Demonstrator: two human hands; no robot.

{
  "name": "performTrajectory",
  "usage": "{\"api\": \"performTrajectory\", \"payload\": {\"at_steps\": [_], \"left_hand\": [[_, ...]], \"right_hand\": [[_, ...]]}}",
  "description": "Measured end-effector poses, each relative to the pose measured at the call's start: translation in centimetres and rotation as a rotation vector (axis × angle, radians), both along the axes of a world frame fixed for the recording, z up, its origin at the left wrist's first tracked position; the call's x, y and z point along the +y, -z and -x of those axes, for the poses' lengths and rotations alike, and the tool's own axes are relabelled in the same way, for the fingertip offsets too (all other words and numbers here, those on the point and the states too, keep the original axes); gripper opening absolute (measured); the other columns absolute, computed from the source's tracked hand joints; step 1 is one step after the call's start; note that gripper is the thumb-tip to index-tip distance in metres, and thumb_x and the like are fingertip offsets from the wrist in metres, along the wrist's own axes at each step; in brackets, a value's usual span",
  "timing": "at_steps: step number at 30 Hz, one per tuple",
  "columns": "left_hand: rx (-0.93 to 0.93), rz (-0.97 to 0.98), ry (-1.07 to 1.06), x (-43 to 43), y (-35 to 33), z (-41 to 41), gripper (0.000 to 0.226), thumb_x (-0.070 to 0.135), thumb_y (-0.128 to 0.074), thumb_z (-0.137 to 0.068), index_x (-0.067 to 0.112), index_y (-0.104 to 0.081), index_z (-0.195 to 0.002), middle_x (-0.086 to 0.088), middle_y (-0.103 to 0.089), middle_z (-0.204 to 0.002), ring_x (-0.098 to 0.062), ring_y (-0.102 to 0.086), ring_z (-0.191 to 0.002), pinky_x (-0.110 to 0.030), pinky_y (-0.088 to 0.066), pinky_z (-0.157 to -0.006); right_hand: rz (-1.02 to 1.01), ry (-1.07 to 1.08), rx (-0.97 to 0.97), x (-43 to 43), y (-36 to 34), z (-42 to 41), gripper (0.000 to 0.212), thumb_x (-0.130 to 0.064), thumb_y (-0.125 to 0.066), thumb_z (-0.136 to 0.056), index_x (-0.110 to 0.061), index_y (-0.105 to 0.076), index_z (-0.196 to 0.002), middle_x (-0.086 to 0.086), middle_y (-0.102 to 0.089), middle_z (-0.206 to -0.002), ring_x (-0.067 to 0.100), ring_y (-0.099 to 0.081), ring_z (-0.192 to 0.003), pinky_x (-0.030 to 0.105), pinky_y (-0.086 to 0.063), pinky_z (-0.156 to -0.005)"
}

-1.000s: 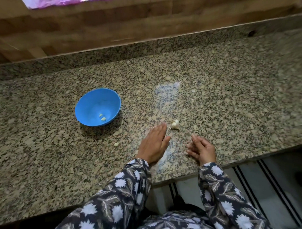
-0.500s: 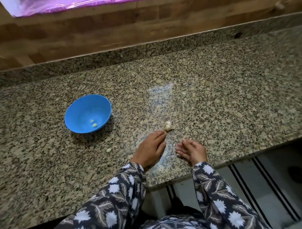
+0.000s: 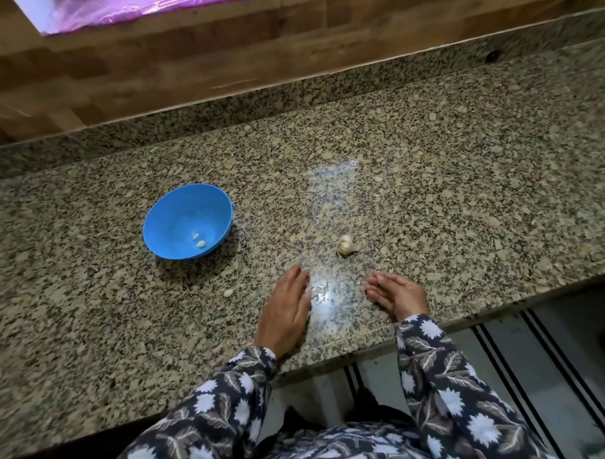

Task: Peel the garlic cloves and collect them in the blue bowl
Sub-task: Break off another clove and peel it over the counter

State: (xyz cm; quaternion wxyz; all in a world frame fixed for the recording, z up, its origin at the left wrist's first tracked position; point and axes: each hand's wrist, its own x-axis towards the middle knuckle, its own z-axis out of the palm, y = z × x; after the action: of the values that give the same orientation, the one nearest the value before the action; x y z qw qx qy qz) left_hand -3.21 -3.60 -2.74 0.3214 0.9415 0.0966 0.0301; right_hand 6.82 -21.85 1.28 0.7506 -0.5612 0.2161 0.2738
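- Garlic bulb [image 3: 345,244] sits on the speckled granite table [image 3: 467,187], just beyond both hands and touching neither of them.
- Left hand [image 3: 286,311] is palm down near the table's front edge, its fingers [image 3: 298,273] straight and close together, holding nothing; whether the palm presses the surface cannot be told.
- Right hand [image 3: 396,294] stands on its edge nearby, fingers [image 3: 378,283] relaxed and pointing toward the left hand, and it's empty too.
- Blue bowl [image 3: 178,214] stands upright off to the left, well apart from the bulb, with two peeled cloves [image 3: 198,241] lying in its bottom.
- One loose clove [image 3: 228,292] lies on the table between the bowl and the left hand, touching neither.
- Floral sleeves [image 3: 233,398] cover both arms down to the wrists.
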Motion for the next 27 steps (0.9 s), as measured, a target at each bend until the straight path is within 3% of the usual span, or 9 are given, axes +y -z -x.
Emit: {"api": "performTrajectory", "payload": {"at_steps": [3, 5, 7, 13, 16, 20, 24, 27], "left_hand": [[0.102, -0.147, 0.120, -1.6, 0.4, -0.8, 0.066, 0.056, -0.001, -0.091, 0.021, 0.003, -0.148, 0.003, 0.010, -0.156, -0.006, 0.008, -0.144, -0.030, 0.000, -0.119], [0.123, -0.179, 0.232, -2.9, 0.3, -1.6, 0.063, 0.054, -0.007, -0.096, 0.019, 0.007, -0.147, 0.003, 0.013, -0.154, -0.005, 0.011, -0.142, -0.025, 0.005, -0.117], [0.114, -0.184, 0.328, -3.9, 0.0, -2.7, 0.061, 0.047, -0.014, -0.100, 0.016, 0.004, -0.149, 0.002, 0.012, -0.154, -0.004, 0.010, -0.141, -0.024, 0.005, -0.116], [0.103, -0.207, 0.592, -4.4, 0.0, -6.9, 0.055, 0.042, -0.025, -0.101, 0.018, -0.016, -0.150, -0.004, -0.014, -0.157, -0.017, -0.012, -0.144, -0.032, -0.010, -0.118], [0.070, -0.200, 0.697, -4.0, -0.3, -7.1, 0.052, 0.045, -0.027, -0.098, 0.021, -0.035, -0.144, -0.006, -0.031, -0.151, -0.020, -0.028, -0.138, -0.032, -0.023, -0.113], [-0.038, -0.261, 0.781, -1.2, -0.4, -4.7, 0.054, 0.044, -0.022, -0.100, 0.012, -0.051, -0.133, -0.011, -0.051, -0.136, -0.023, -0.049, -0.123, -0.029, -0.037, -0.104], [-0.032, -0.279, 0.816, 2.2, -0.4, -1.9, 0.045, 0.036, -0.032, -0.101, 0.011, -0.051, -0.133, -0.013, -0.052, -0.135, -0.027, -0.051, -0.121, -0.038, -0.044, -0.101], [0.023, -0.288, 0.804, 4.3, -1.1, 0.4, 0.049, 0.023, -0.026, -0.095, 0.017, -0.043, -0.141, -0.009, -0.041, -0.146, -0.025, -0.039, -0.134, -0.036, -0.031, -0.109]], "right_hand": [[-0.010, 0.026, 0.007, -1.0, 0.0, -0.3, 0.015, 0.005, -0.047, -0.090, 0.008, -0.057, -0.101, 0.005, -0.070, -0.062, 0.011, -0.067, -0.054, 0.020, -0.056, -0.057], [-0.024, 0.059, 0.014, -1.7, 0.0, -0.4, 0.019, 0.006, -0.044, -0.091, 0.010, -0.056, -0.106, 0.011, -0.069, -0.072, 0.011, -0.068, -0.055, 0.021, -0.056, -0.059], [-0.037, 0.074, 0.021, -2.2, -0.2, -0.4, 0.024, 0.007, -0.042, -0.092, 0.012, -0.054, -0.112, 0.015, -0.065, -0.089, 0.011, -0.067, -0.055, 0.020, -0.056, -0.060], [-0.100, 0.114, 0.082, -3.2, -0.5, -0.6, 0.024, 0.008, -0.037, -0.093, 0.014, -0.052, -0.110, 0.024, -0.060, -0.102, 0.023, -0.066, -0.071, 0.024, -0.055, -0.062], [-0.086, 0.126, 0.091, -3.3, -0.2, -0.6, 0.019, 0.007, -0.039, -0.092, 0.010, -0.056, -0.097, 0.020, -0.064, -0.087, 0.017, -0.069, -0.060, 0.026, -0.056, -0.064], [-0.032, 0.152, 0.080, -2.8, -0.1, -0.4, 0.021, 0.008, -0.041, -0.092, 0.004, -0.059, -0.082, 0.012, -0.067, -0.066, 0.014, -0.068, -0.054, 0.023, -0.056, -0.059], [0.027, 0.167, 0.064, -1.4, 0.0, -0.6, 0.021, 0.007, -0.042, -0.091, 0.001, -0.058, -0.079, 0.017, -0.062, -0.084, 0.019, -0.066, -0.067, 0.020, -0.056, -0.056], [0.037, 0.163, 0.058, 0.2, 0.2, -0.4, 0.017, 0.008, -0.043, -0.090, 0.006, -0.059, -0.088, 0.020, -0.061, -0.093, 0.020, -0.063, -0.072, 0.020, -0.056, -0.057]]}}
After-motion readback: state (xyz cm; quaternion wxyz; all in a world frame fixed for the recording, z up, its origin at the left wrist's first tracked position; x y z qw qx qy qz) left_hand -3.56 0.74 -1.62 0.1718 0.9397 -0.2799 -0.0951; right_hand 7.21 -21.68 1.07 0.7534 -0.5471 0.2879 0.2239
